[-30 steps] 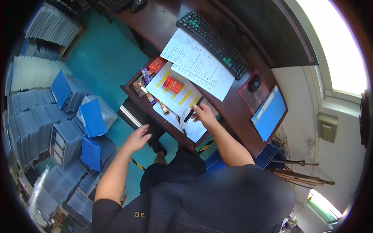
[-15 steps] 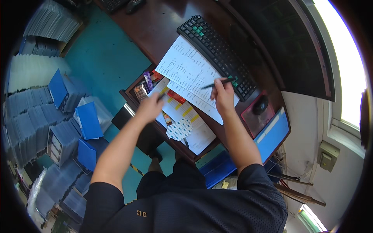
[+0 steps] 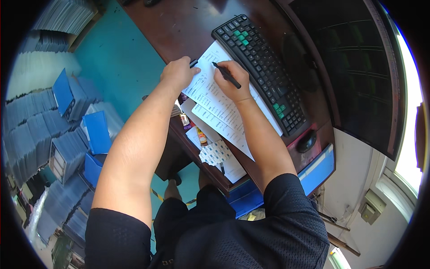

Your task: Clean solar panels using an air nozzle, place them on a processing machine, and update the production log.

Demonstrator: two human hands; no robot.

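My right hand is closed around a black pen, its tip touching or just above the upper part of a white sheet with handwriting. At the sheet's left edge, my left hand pinches a short black pen cap, with the thumb near the paper. The sheet lies slantwise on the dark wooden desk, along the near side of a black keyboard with some green keys. My left hand and forearm hide part of the open drawer.
Below the sheet, the open drawer holds papers, small packets and a blue-and-white patterned piece. To the right are a black mouse, a blue folder and a large monitor. Stacked files and blue binders fill the left side.
Both hands have moved up: the left from over the drawer to the sheet's left edge, the right with the pen from the sheet's lower part to its upper part.
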